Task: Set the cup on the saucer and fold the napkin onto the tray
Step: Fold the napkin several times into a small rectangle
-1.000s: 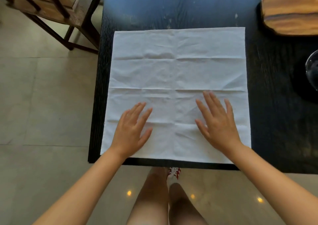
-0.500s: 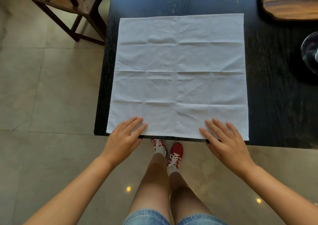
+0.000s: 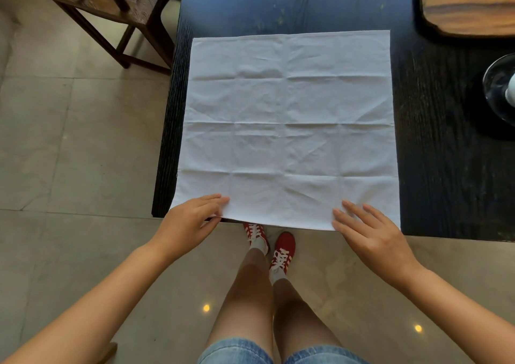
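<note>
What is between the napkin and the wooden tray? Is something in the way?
Nothing visible is. The napkin lies flat on the dark table, and only bare tabletop separates it from the wooden tray at the far right. The saucer sits off to the side.

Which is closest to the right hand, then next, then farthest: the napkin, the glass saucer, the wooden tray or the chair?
From the right hand:
1. Napkin: under its fingertips, at the near edge.
2. Saucer: on the table's right side.
3. Tray: far right corner, beyond the saucer.
4. Chair: on the floor, far left.
</note>
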Available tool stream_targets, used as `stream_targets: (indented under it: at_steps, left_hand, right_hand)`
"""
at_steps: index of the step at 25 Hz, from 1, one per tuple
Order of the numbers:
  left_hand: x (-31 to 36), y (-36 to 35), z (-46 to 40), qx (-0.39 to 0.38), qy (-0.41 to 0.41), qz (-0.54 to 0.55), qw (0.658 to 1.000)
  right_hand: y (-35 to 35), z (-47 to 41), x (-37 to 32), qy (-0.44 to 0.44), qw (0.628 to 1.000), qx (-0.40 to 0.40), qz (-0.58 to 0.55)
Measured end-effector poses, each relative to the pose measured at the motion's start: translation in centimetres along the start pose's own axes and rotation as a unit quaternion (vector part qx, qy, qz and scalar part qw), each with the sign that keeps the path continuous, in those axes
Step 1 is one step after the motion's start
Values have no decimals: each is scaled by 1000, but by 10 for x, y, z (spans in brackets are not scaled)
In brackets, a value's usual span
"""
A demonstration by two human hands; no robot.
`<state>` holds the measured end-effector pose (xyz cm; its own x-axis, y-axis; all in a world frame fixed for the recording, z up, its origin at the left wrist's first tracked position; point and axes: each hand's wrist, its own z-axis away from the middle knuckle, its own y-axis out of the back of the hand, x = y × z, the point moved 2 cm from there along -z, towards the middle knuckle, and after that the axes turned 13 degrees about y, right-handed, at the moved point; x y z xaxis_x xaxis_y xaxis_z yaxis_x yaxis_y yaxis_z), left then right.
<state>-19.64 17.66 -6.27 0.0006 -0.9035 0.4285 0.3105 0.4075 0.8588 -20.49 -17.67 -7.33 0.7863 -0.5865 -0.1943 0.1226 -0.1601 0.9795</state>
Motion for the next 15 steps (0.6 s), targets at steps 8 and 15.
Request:
stream_targets:
  at_steps: [8, 15]
  left_hand:
    - [7, 56, -36, -303, 131, 99, 939]
    - [19, 129, -136, -124, 90, 70, 986]
  right_hand:
    - [62, -33, 30, -189, 927, -123, -300]
    - [110, -128, 121, -171, 963, -36, -206]
